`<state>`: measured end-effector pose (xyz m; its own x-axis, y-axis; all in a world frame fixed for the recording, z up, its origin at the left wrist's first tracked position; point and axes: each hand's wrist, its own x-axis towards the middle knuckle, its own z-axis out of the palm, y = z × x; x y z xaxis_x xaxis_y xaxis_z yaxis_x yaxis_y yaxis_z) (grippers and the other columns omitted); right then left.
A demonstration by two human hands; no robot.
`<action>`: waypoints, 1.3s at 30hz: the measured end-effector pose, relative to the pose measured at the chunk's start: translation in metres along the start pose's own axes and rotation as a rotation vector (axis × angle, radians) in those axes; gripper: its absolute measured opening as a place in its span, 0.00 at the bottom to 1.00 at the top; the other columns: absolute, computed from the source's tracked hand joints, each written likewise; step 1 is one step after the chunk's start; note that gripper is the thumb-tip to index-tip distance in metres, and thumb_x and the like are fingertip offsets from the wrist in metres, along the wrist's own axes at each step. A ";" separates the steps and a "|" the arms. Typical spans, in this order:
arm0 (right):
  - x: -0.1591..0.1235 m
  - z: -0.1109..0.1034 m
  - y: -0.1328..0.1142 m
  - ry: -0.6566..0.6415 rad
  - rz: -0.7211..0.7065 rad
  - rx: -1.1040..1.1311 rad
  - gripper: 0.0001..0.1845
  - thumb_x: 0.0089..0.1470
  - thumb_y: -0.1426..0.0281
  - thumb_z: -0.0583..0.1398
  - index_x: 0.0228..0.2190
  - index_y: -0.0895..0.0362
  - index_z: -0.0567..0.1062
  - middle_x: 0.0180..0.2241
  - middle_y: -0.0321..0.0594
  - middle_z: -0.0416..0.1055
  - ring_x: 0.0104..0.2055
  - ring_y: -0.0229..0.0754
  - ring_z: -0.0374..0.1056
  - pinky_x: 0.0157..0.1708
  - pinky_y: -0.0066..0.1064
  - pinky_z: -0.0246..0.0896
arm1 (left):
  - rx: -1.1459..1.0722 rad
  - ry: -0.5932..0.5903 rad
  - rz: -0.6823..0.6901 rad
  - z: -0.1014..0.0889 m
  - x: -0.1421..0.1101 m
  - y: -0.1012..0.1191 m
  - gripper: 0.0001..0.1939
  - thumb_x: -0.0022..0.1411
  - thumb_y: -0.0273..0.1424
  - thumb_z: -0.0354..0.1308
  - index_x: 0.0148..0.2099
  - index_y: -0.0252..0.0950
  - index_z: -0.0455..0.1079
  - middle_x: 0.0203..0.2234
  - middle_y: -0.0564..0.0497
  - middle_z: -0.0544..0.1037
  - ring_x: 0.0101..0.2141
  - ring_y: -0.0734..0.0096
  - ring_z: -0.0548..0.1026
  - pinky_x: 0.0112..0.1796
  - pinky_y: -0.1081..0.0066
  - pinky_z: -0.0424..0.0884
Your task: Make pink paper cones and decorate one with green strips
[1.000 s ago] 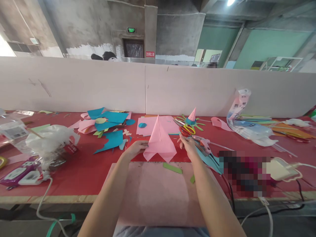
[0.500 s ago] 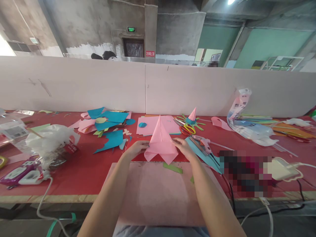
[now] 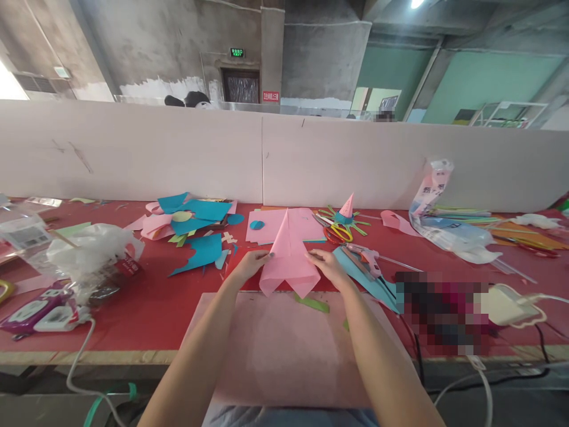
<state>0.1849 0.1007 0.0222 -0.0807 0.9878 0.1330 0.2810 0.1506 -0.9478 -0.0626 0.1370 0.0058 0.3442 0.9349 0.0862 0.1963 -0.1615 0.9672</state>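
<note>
A pink paper cone [image 3: 288, 255] stands point-up between my hands, its lower edge uneven with loose corners toward me. My left hand [image 3: 252, 265] closes on the cone's left side, and my right hand [image 3: 328, 265] grips its right side. Parts of the fingers are hidden behind the paper. Under its lower edge lies a green paper strip [image 3: 312, 303] on the pinkish work mat [image 3: 288, 356]. Behind the cone rests a stack of pink paper sheets [image 3: 306, 220] with a small blue paper disc [image 3: 256, 225] on it.
A small pink cone with a blue band [image 3: 345, 212] stands on green strips. Near it are scissors [image 3: 341, 233] and a glue gun [image 3: 367, 258]. Blue paper scraps [image 3: 202, 252] lie left, a plastic bag [image 3: 84, 255] farther left. A white board [image 3: 178, 154] walls the table's back.
My fingers have shifted slightly inward on the cone, and its sides look a little narrower. The rest of the table stays the same.
</note>
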 end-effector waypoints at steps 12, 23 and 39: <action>0.004 0.002 0.009 0.048 -0.011 -0.067 0.22 0.44 0.55 0.59 0.36 0.58 0.75 0.38 0.41 0.73 0.42 0.49 0.66 0.38 0.33 0.61 | 0.090 -0.023 0.020 0.011 0.000 0.001 0.19 0.51 0.45 0.55 0.29 0.33 0.71 0.22 0.53 0.71 0.26 0.69 0.68 0.26 0.74 0.61; 0.002 0.005 0.006 -0.070 -0.020 0.023 0.23 0.43 0.57 0.60 0.39 0.57 0.74 0.36 0.41 0.74 0.39 0.47 0.69 0.35 0.33 0.63 | -0.051 -0.088 0.017 0.016 -0.005 0.007 0.21 0.50 0.44 0.58 0.39 0.31 0.72 0.33 0.46 0.76 0.34 0.60 0.73 0.32 0.69 0.68; -0.006 0.000 -0.003 -0.283 0.079 0.302 0.22 0.39 0.60 0.64 0.38 0.57 0.75 0.38 0.42 0.74 0.39 0.45 0.69 0.36 0.34 0.64 | -0.282 -0.227 -0.074 0.009 -0.009 0.006 0.24 0.46 0.38 0.63 0.46 0.34 0.71 0.37 0.46 0.77 0.39 0.57 0.74 0.39 0.63 0.69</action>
<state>0.1848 0.0944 0.0248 -0.3410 0.9400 0.0114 0.0070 0.0147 -0.9999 -0.0562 0.1251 0.0087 0.5399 0.8416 -0.0116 -0.0213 0.0274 0.9994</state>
